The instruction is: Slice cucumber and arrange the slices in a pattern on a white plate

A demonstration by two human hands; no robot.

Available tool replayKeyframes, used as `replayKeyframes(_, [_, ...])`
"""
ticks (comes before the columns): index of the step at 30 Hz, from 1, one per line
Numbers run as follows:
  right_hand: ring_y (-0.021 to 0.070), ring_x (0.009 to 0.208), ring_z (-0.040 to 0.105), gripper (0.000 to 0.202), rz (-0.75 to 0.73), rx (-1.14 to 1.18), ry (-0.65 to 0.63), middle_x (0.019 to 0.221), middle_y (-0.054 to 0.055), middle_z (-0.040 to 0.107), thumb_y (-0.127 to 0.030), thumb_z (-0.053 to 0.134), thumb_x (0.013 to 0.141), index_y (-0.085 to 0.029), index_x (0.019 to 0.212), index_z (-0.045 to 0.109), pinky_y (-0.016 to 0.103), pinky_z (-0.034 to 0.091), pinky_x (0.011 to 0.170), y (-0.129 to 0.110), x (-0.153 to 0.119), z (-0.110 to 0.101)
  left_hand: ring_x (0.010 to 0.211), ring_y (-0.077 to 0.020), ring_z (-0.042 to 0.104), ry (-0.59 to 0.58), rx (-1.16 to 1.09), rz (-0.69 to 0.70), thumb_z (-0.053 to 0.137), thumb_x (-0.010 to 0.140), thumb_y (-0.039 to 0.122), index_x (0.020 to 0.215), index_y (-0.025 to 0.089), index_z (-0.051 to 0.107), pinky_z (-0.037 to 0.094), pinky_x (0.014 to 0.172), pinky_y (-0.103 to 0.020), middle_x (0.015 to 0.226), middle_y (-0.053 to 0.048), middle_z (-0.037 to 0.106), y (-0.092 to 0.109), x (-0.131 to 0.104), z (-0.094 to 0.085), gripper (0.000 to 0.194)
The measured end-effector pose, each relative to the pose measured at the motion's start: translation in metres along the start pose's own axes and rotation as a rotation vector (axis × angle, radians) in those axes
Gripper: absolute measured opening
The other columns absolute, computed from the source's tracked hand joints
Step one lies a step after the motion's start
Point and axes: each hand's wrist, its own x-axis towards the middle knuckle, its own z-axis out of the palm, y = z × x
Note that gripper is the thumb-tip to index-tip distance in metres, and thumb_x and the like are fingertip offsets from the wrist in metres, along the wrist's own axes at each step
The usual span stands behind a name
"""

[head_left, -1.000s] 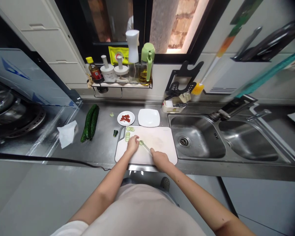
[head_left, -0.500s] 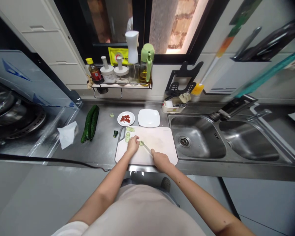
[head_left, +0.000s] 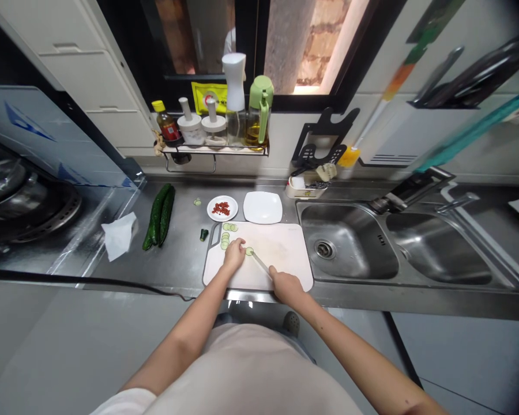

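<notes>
My right hand is closed round the handle of a kitchen knife, whose blade slants up and left over a white cutting board. At the blade's tip lies a pale green cucumber slice. Just left of that slice, my left hand rests on the board with its fingers curled together; whatever they may hold is hidden. More cucumber slices lie in short overlapping rows at the board's upper left. A dark green cucumber end sits on the counter beside the board.
Behind the board stand a small plate with red pieces and a bare white plate. Two whole cucumbers and a crumpled tissue lie to the left. At right is a double sink; a condiment shelf hangs above.
My right hand and the knife have shifted slightly to the right. My left hand stays in nearly the same place, and the slices lie as before.
</notes>
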Motion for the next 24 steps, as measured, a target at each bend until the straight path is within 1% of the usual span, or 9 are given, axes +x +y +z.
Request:
replayKeyframes(3, [0.0236, 0.096, 0.064, 0.039, 0.007, 0.008, -0.021, 0.099, 0.015, 0.067, -0.009, 0.038, 0.085, -0.017, 0.123, 0.037, 0.031, 0.042, 0.074, 0.002, -0.001, 0.002, 0.084, -0.0176, 0.058, 0.003, -0.008, 0.004, 0.054, 0.077, 0.010, 0.102, 0.017, 0.061, 0.043, 0.081, -0.029, 0.085, -0.005, 0.062, 0.000, 0.000, 0.000, 0.027])
replayKeyframes(9, [0.0243, 0.095, 0.064, 0.037, -0.002, 0.009, 0.004, 0.099, 0.015, 0.067, -0.011, 0.036, 0.086, -0.016, 0.123, 0.038, 0.031, 0.043, 0.073, 0.001, 0.002, 0.003, 0.084, -0.0180, 0.057, -0.004, 0.006, 0.009, 0.052, 0.077, 0.010, 0.103, 0.017, 0.061, 0.043, 0.081, -0.029, 0.084, -0.005, 0.062, 0.000, -0.001, 0.000, 0.028])
replayKeyframes(17, [0.0229, 0.093, 0.065, 0.030, -0.025, -0.013, 0.036, 0.096, 0.016, 0.067, -0.009, 0.036, 0.088, -0.016, 0.117, 0.040, 0.031, 0.045, 0.074, -0.005, 0.010, -0.004, 0.085, -0.0180, 0.057, -0.002, 0.016, 0.016, 0.053, 0.078, 0.009, 0.103, 0.017, 0.060, 0.043, 0.081, -0.029, 0.084, -0.005, 0.062, 0.001, -0.001, -0.001, 0.027])
replayKeyframes(24, [0.0241, 0.093, 0.066, 0.033, -0.052, -0.062, 0.049, 0.095, 0.015, 0.068, -0.008, 0.037, 0.088, -0.016, 0.119, 0.043, 0.033, 0.047, 0.074, 0.000, 0.016, -0.012, 0.088, -0.0179, 0.058, 0.000, -0.004, 0.004, 0.054, 0.077, 0.009, 0.102, 0.017, 0.060, 0.043, 0.084, -0.029, 0.088, -0.006, 0.063, 0.001, -0.001, -0.001, 0.027])
